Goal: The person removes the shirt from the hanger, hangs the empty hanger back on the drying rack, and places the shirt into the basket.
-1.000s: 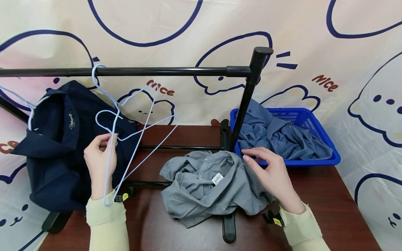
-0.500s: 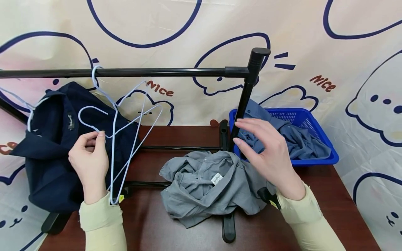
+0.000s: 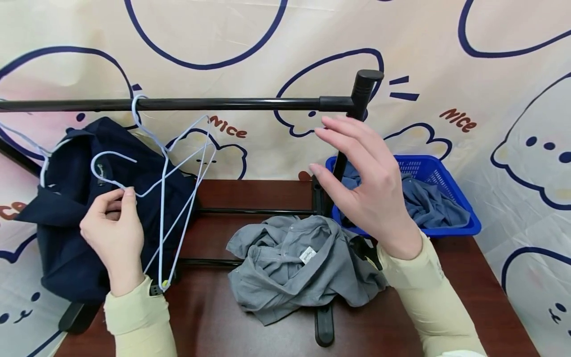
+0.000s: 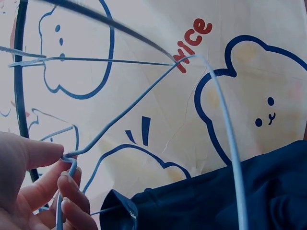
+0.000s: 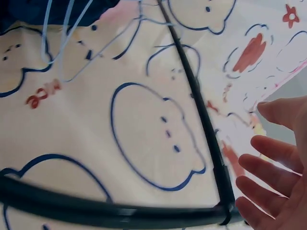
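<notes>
My left hand (image 3: 113, 233) pinches a light blue wire hanger (image 3: 111, 182) at the base of its hook, thumb against fingertips. In the left wrist view the pinched wire (image 4: 71, 157) runs out from between thumb and fingers. A second blue hanger (image 3: 144, 126) hooks over the black rail (image 3: 232, 103), and the two overlap in the head view. My right hand (image 3: 368, 183) is raised with fingers spread and holds nothing, in front of the rack's right post. Below it, a crumpled grey shirt (image 3: 285, 267) with a white label lies on the table.
A navy garment (image 3: 67, 263) hangs on a hanger at the rail's left. The blue basket (image 3: 475, 225) with a blue shirt (image 3: 434, 203) stands at the right, partly behind my right hand. The rack's foot (image 3: 324, 327) sticks out on the brown table (image 3: 250, 337).
My left hand has carried the hanger leftward, swinging its hook over the navy garment. My right hand has risen from beside the grey shirt to in front of the post.
</notes>
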Motion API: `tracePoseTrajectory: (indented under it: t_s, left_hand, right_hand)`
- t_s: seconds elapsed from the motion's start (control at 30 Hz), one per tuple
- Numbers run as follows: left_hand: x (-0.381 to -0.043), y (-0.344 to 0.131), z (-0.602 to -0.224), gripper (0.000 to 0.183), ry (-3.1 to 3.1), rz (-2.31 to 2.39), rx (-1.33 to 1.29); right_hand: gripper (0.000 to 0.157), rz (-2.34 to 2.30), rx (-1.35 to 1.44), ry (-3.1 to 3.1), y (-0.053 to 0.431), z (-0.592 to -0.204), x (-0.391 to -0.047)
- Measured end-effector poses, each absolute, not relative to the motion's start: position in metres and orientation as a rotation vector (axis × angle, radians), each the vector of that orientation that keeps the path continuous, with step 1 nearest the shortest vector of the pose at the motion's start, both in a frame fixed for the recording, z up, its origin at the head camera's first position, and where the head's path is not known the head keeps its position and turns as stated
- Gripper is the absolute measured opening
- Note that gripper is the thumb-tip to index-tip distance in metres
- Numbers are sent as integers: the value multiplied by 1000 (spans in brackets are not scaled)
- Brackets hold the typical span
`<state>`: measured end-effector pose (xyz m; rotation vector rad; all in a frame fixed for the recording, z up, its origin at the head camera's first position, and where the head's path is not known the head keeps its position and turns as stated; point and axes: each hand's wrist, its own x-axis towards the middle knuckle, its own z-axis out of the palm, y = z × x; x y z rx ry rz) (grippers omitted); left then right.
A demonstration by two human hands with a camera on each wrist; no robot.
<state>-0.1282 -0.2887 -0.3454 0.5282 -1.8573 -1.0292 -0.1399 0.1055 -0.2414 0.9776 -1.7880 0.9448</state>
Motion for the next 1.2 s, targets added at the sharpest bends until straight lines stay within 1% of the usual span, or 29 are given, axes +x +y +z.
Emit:
tracePoseTrajectory:
  t_s: [0.2, 0.37, 0.53, 0.7, 0.93, 1.2]
  left_hand:
    - [-126, -288, -341, 27, -1781, -977, 502]
    - [-120, -281, -332, 24, -1748, -938, 508]
    - [-112, -267, -315, 23, -1720, -951, 496]
    - [-118, -281, -318, 24, -1707, -880, 468]
    - [-116, -283, -306, 33, -1693, -719, 389]
    - [-122, -288, -285, 26, -1675, -709, 459]
  right_hand:
    - [45, 845, 1027, -1768, 95, -221, -149]
    - [46, 701, 1038, -1830, 86, -216, -166]
    - [45, 616, 969, -1888, 74, -216, -181]
    - [39, 552, 873, -1917, 64, -218, -191]
    - [32, 580, 817, -1846, 56, -222, -197]
    - [31, 600, 768, -1845, 52, -222, -197]
